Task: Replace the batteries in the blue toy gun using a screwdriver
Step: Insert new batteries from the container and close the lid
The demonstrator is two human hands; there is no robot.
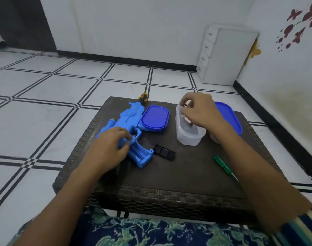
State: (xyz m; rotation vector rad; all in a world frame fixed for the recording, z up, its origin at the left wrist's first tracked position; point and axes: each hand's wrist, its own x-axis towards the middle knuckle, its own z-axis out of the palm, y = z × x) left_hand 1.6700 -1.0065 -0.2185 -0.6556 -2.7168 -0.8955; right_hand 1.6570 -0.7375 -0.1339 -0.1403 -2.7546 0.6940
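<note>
The blue toy gun (pixel 128 121) lies on the dark woven table (pixel 169 192), its grip pointing toward me with the battery compartment (pixel 141 154) uncovered. My left hand (pixel 107 148) rests on the gun's body and holds it down. The black battery cover (pixel 164 152) lies just right of the grip. My right hand (pixel 199 110) hovers over a clear plastic container (pixel 187 135), fingers pinched on batteries (pixel 188 121). A green-handled screwdriver (pixel 222 165) lies on the table beside my right forearm.
A blue lid (pixel 155 118) sits upside down next to the gun. A second container with a blue lid (pixel 229 116) stands behind my right hand. A yellow-and-black tool handle (pixel 143 97) pokes out beyond the gun. A white drawer unit (pixel 226 55) stands by the wall.
</note>
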